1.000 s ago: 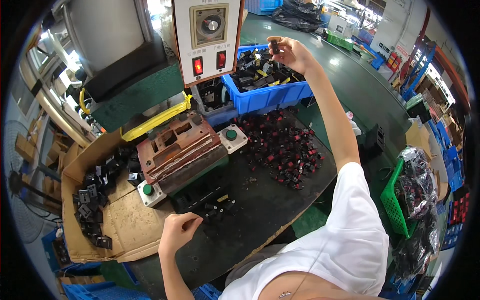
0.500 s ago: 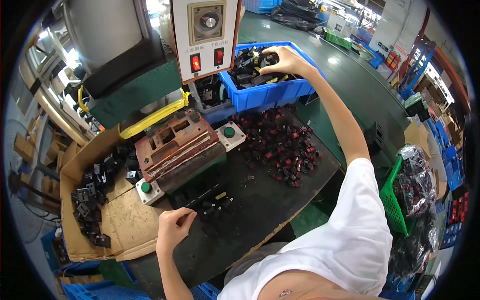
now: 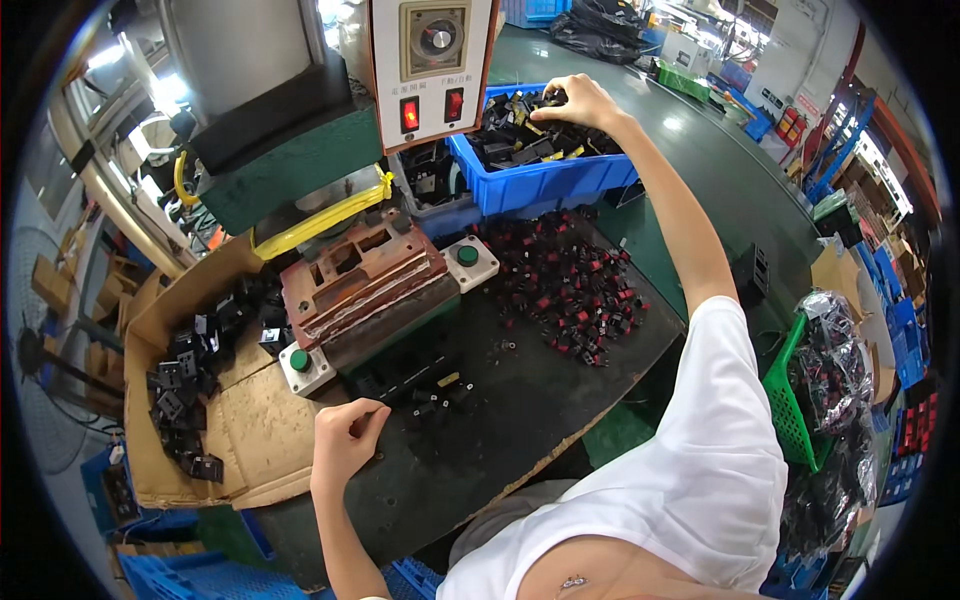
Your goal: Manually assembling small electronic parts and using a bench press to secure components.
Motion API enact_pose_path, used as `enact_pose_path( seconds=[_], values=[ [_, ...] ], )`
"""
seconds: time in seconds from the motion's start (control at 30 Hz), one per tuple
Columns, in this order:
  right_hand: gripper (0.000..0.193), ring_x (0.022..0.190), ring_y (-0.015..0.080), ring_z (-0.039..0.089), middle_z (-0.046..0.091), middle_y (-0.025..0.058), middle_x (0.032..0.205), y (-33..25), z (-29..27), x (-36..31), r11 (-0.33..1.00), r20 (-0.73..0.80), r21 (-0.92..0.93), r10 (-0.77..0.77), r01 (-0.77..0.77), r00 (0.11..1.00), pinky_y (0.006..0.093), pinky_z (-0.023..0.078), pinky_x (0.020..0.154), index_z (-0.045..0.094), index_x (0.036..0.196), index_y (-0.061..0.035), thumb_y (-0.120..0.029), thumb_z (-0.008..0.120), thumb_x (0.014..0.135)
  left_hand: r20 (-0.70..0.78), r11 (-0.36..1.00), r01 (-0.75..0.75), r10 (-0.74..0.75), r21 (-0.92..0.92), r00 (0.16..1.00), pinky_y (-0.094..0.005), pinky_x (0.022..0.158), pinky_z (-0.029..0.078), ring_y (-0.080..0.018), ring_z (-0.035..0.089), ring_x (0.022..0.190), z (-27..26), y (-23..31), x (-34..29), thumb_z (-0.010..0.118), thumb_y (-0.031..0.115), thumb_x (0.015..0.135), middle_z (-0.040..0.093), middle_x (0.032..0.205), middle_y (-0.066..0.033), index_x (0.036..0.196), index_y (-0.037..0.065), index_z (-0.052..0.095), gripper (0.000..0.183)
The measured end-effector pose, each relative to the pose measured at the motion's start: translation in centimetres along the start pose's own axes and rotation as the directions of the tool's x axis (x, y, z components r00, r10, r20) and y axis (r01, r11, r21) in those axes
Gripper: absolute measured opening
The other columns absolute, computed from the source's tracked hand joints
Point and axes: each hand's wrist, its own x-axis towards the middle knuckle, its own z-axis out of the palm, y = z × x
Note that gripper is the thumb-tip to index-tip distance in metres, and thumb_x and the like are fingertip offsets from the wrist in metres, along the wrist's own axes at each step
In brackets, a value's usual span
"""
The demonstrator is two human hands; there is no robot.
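Along the black worktop's (image 3: pixel 520 410) far edge, a blue bin (image 3: pixel 545 186) lies lengthwise left to right, black parts (image 3: pixel 500 150) pointing every way inside, the right hand (image 3: pixel 582 104) curved over them, its grip impossible to tell, while the left hand (image 3: pixel 343 440) is loosely clenched beside the cardboard tray's (image 3: pixel 255 425) right edge.
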Motion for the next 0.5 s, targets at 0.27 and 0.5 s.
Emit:
enact_pose_path(
  seconds=[0.27, 0.5],
  values=[
    [0.062, 0.058, 0.0227, 0.06, 0.064, 0.0141, 0.07, -0.2, -1.3, -2.2, 0.993, -0.455, -0.04, -0.12, 0.114, 0.882, 0.0325, 0.046, 0.06, 0.066, 0.085, -0.0036, -0.062, 0.067, 0.065, -0.043, 0.991, 0.103, -0.107, -0.081, 0.993, -0.0199, 0.045, 0.029, -0.0028, 0.037, 0.051, 0.3, -1.2, 0.0, 0.059, 0.001, 0.081, 0.046, 0.058, 0.0007, 0.075, -0.002, 0.059, 0.006],
    [0.038, 0.054, 0.0157, 0.055, 0.057, 0.0061, 0.066, -18.1, -0.9, -17.1, 0.75, -0.359, 0.286, -0.493, 0.596, 0.793, 0.0252, 0.041, 0.048, 0.063, 0.082, -0.0045, -0.034, 0.078, 0.064, -0.362, 0.999, 0.039, -0.033, 0.01, 0.932, -0.0207, 0.043, 0.029, -0.0025, 0.038, 0.047, -0.7, -3.3, -0.4, 0.062, 0.006, 0.081, 0.045, 0.052, 0.0015, 0.077, 0.0, 0.064, 0.008]
  ],
)
